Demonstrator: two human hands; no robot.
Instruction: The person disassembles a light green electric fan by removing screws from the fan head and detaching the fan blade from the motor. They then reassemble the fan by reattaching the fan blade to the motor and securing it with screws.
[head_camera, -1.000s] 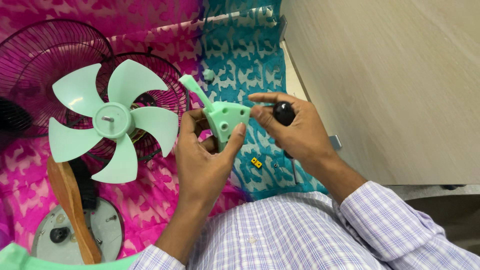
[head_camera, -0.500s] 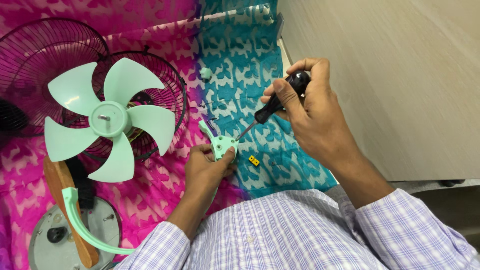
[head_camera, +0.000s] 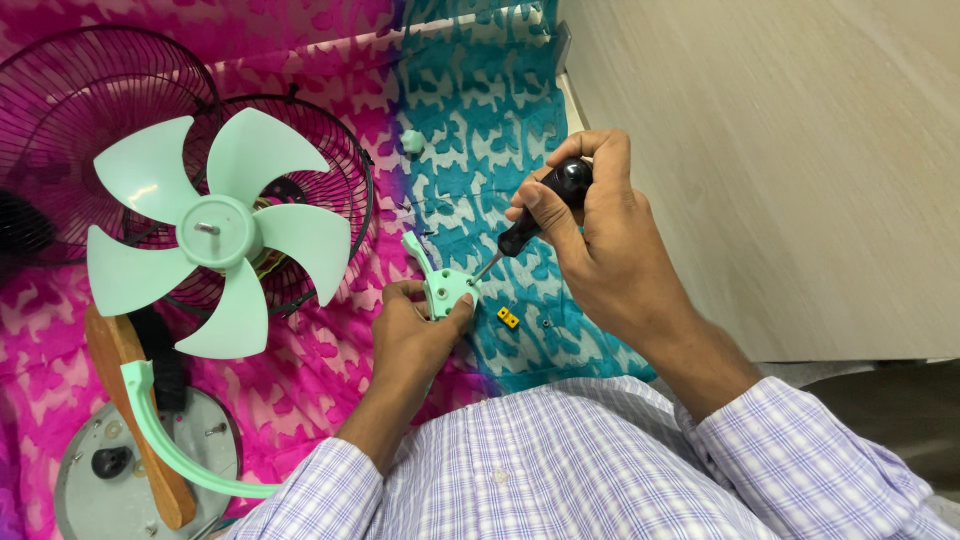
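Observation:
My left hand (head_camera: 415, 335) grips a small mint-green plastic bracket (head_camera: 440, 282) and holds it down on the patterned cloth. My right hand (head_camera: 600, 235) is closed round the black handle of a screwdriver (head_camera: 545, 205), whose tip touches the bracket's right side. A small yellow block (head_camera: 508, 318) lies on the cloth just right of the bracket. To the left a mint-green five-bladed fan blade (head_camera: 215, 232) sits on its shaft over a dark wire grille (head_camera: 345, 170).
A second wire grille (head_camera: 70, 90) lies at far left. A grey round base (head_camera: 100, 480), a wooden piece (head_camera: 135, 420) and a curved green strip (head_camera: 165, 440) lie bottom left. A small green cap (head_camera: 412, 141) rests on the teal cloth. Pale wood-grain floor (head_camera: 780, 150) lies to the right.
The bracket has come down from in front of me to the cloth. My right hand has brought the screwdriver's tip onto it and lowered a little further.

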